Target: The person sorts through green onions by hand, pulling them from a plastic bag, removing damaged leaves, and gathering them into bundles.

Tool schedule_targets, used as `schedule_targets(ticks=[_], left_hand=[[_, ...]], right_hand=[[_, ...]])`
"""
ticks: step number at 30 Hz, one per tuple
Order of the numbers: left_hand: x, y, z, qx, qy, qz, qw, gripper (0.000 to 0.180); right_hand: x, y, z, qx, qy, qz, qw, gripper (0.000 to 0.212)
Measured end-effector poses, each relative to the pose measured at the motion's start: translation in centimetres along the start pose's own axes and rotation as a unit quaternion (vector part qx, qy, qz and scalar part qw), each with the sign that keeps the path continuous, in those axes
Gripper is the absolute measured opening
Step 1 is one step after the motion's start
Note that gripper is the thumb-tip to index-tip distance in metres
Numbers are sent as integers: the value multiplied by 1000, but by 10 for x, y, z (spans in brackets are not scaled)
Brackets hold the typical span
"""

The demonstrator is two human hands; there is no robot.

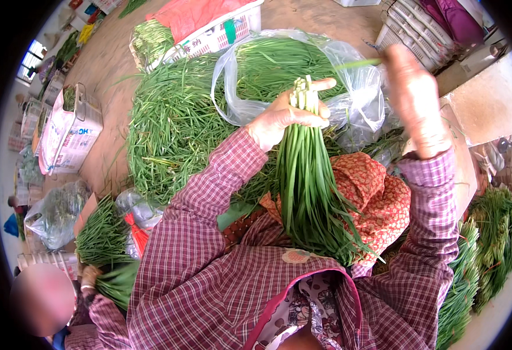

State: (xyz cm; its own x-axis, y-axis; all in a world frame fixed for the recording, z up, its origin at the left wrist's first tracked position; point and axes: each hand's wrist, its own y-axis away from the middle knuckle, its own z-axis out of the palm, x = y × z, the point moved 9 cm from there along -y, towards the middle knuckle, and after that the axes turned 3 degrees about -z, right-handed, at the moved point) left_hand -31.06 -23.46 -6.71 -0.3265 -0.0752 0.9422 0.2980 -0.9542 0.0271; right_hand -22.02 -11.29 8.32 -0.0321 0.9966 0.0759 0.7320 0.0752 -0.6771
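Note:
My left hand [276,119] is wrapped round a thick bunch of garlic chives [311,181]. Their pale, evenly lined-up stem ends stick up past the thumb and fingers, and the green leaves hang down over my lap. To the right, my right hand [416,99] is raised and smeared by motion. From its closed fingers a single green chive stalk [358,63] points left, toward the plastic bag. Beyond my hands, a clear plastic bag [224,81] stands open around more chives [285,58]. Loose chives [168,134] are heaped left of it.
A white crate [218,38] under red cloth stands at the back. White crates [413,32] are at the far right, near a cardboard box [492,102]. Bundled chives [495,245] lie at my right. A co-worker's hand [91,275] touches chives at the lower left.

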Motion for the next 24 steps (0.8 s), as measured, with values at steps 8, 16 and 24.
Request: schedule_targets(ticks=[8, 16, 24], left_hand=[[9, -5, 26, -84, 87, 31, 992, 72], [47, 2, -12, 28, 89, 92, 991, 19], [230, 36, -99, 145, 117, 315, 930, 30]], right_hand=[[-17, -10, 21, -25, -171, -76, 982, 27], [-72, -29, 59, -49, -382, -27, 922, 61], [-81, 14, 124, -154, -483, 100, 856, 77]])
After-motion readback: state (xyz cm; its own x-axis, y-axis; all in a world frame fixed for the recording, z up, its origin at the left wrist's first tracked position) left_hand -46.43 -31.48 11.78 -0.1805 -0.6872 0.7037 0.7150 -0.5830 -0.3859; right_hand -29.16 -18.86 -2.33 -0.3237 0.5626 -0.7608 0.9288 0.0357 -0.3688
